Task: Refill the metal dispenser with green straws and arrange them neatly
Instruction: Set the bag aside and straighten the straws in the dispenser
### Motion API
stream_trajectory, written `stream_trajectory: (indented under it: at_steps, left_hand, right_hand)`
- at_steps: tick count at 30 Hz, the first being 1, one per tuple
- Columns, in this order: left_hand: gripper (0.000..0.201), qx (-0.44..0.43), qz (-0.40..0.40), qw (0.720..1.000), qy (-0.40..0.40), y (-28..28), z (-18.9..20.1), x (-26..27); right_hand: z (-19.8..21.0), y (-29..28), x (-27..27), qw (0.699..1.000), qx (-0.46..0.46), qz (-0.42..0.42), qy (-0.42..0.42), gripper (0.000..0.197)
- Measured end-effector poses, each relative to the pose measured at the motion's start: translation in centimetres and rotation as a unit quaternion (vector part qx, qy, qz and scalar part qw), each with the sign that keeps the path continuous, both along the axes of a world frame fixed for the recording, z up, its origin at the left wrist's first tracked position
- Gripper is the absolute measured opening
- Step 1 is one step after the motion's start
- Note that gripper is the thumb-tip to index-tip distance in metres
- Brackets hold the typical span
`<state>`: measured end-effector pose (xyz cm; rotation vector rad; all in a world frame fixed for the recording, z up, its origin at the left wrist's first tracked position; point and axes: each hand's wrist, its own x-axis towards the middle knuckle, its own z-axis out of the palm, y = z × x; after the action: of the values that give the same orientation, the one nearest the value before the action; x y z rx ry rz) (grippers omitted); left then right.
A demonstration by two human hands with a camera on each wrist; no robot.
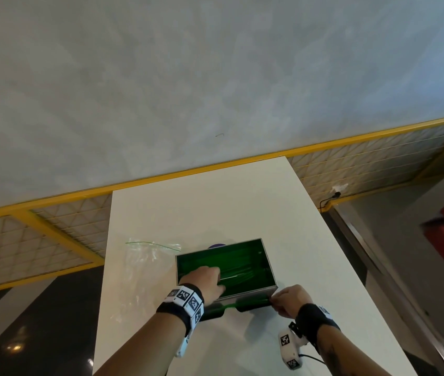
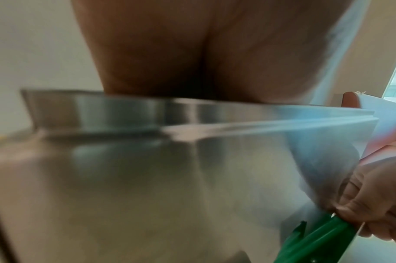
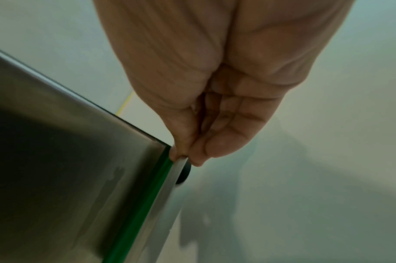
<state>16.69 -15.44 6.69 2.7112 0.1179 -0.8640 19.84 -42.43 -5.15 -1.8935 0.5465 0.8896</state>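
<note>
Left hand reaches into the open dispenser, fingers flat on the straws, likely levelling them. Right hand pinches a straw end at the dispenser's near right corner, probably squaring it. One dispenser, mid-desk; straws uncountable. One clear bag toward the left edge.

Soft even daylight filling head view, edges bending; both wrist views blurring, dim, glare streaking across metal dispenser.
</note>
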Motion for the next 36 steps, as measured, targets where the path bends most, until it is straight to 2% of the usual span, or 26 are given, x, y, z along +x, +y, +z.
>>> stream_trajectory:
  at_steps: [4, 6, 8, 12, 16, 20, 22, 24, 27, 30, 32, 34, 36]
  left_hand:
    - [0.027, 0.006, -0.003, 1.000, 0.005, 0.4, -0.1, 0.0]
    - [0.026, 0.006, -0.003, 1.000, 0.002, 0.5, -0.2, 0.0]
    - [0.026, 0.007, -0.007, 1.000, -0.002, 0.4, -0.2, 0.1]
    - [0.026, 0.006, -0.014, 1.000, 0.005, 0.2, 0.1, 0.3]
    - [0.025, -0.001, -0.010, 1.000, 0.018, 0.1, 0.1, 0.5]
    - [0.024, -0.006, -0.002, 1.000, 0.019, -0.1, 0.3, 0.5]
    - [0.020, -0.014, 0.007, 1.000, 0.012, -0.1, 0.5, 0.4]
    - [0.012, -0.025, 0.023, 0.999, 0.004, 0.0, 0.8, 0.4]
    - [0.024, -0.059, 0.068, 0.996, -0.015, 0.6, 1.7, 0.6]
    - [0.028, -0.092, 0.112, 0.988, -0.049, 1.8, 3.6, 1.4]
    - [0.028, -0.085, 0.135, 0.983, -0.090, 2.7, 4.7, 1.7]
    - [0.028, -0.068, 0.142, 0.980, -0.120, 3.2, 5.4, 1.7]
    - [0.027, -0.054, 0.127, 0.983, -0.117, 3.4, 5.6, 1.5]
  right_hand:
    - [0.7, -1.6, 0.2, 1.000, 0.010, -0.026, 0.003, 0.015]
    - [2.0, -2.9, 0.3, 0.998, 0.033, -0.046, 0.020, 0.005]
    - [3.4, -4.7, 0.3, 0.995, 0.060, -0.075, 0.030, 0.006]
    - [7.0, -9.3, 0.0, 0.988, 0.085, -0.130, -0.008, 0.007]
    - [12.5, -13.2, -0.2, 0.980, 0.073, -0.144, -0.115, 0.011]
    - [21.2, -13.1, 0.2, 0.953, 0.059, -0.107, -0.277, 0.027]
    - [25.9, -11.5, 0.5, 0.930, 0.075, -0.077, -0.351, 0.013]
    - [28.3, -9.5, 1.5, 0.914, 0.104, -0.053, -0.388, 0.004]
    - [26.8, -5.1, 3.2, 0.929, 0.121, -0.004, -0.350, 0.008]
    - [21.5, -0.9, 3.9, 0.957, 0.121, 0.025, -0.264, 0.012]
    - [18.9, 1.7, 3.3, 0.965, 0.114, 0.054, -0.231, 0.012]
    - [17.2, 3.8, 2.4, 0.961, 0.077, 0.121, -0.235, 0.013]
    - [16.3, 4.6, 1.6, 0.941, -0.001, 0.189, -0.282, 0.017]
